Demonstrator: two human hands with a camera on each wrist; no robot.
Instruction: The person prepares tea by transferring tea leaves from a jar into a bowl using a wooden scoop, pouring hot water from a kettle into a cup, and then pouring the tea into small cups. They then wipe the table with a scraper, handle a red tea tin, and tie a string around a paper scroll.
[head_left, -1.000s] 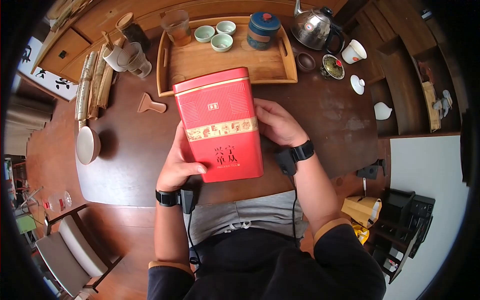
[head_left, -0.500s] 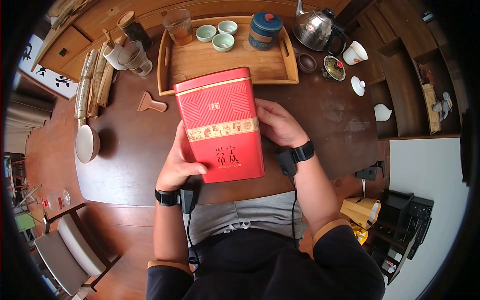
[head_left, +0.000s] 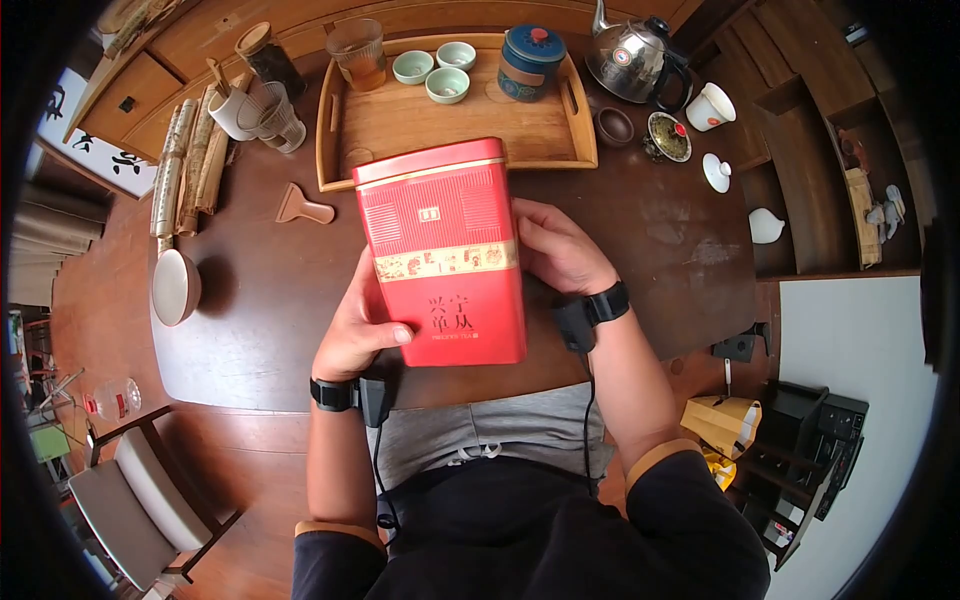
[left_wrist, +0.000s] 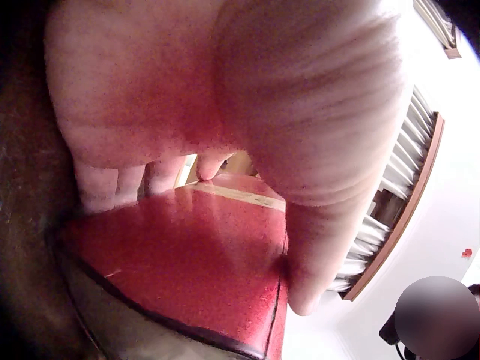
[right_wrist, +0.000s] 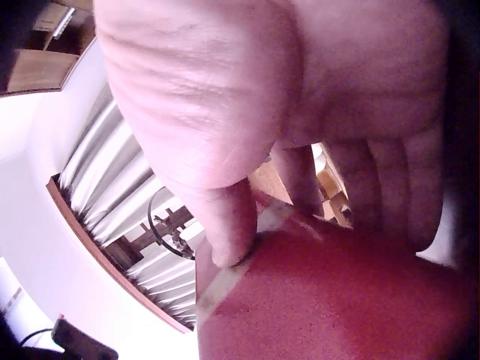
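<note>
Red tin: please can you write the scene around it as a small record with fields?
object: red tin, lid on
left hand: grips tin's left side, thumb on front
right hand: holds tin's right side
tray: three green cups, glass with amber liquid, blue jar
right of tray: kettle
far left on table: bowl

Red tin (head_left: 445,290): glossy, smooth metal, ribbed upper face. Tray (head_left: 480,135): wood. Kettle (head_left: 625,62): shiny metal. Tabletop (head_left: 640,240): dark, semi-glossy.
</note>
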